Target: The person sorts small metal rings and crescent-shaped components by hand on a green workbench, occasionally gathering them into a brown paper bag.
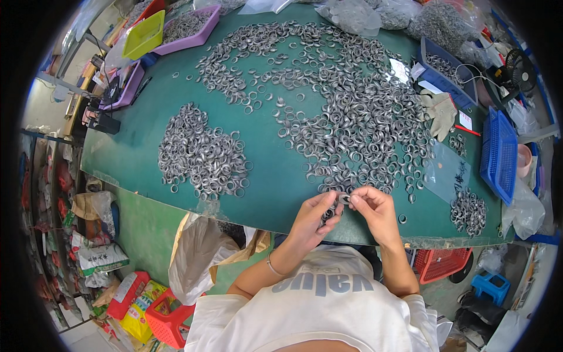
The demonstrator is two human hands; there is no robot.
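Near the table's front edge, my left hand (316, 218) is closed around several grey metal rings, dark in the curl of its fingers. My right hand (375, 211) meets it from the right, finger and thumb pinching one metal ring (345, 200) between the two hands. Just beyond my hands spreads a wide heap of the same rings (369, 129), reaching far back across the green table (270, 170). A separate pile of rings (199, 154) lies to the left, and a small cluster (468, 212) sits at the right edge. One loose ring (402, 219) rests beside my right hand.
Purple (190, 30) and yellow-green (144, 35) trays stand at the back left. On the right are a blue bin (448, 70), a work glove (440, 113), a blue basket (498, 154) and a small fan (520, 70). An open paper sack (196, 252) stands below the front edge.
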